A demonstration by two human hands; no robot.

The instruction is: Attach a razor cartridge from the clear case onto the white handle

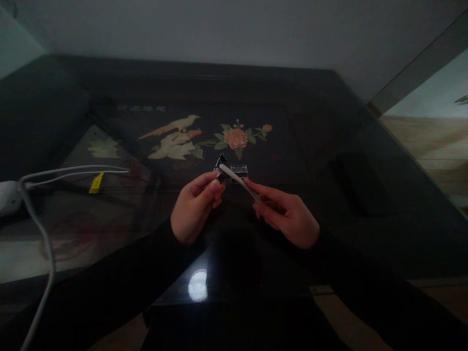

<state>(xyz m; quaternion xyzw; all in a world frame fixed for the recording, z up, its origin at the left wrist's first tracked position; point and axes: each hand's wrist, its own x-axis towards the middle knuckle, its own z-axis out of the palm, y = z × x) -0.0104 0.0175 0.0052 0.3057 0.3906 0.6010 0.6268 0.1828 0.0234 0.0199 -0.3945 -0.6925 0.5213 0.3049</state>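
My left hand [195, 207] pinches a small black and silvery piece [220, 178] between thumb and fingers; its exact kind is too dark to make out. My right hand [287, 214] is closed on a slim, pale stick-like strip [239, 181]. The strip slants up to the left, and its rounded far end lies over the piece in my left hand. Whether the two touch I cannot tell. Just behind the strip sits a small clear, boxy item [240, 170] with dark parts, partly hidden by my right fingertips.
A dark, glossy table [310, 146] bears an inlaid bird and a flower [236, 138]. At left lie a white cable [40, 219] with a yellow tag [96, 183] and a white plug-like block [9, 198]. A flat black object [363, 183] rests at right.
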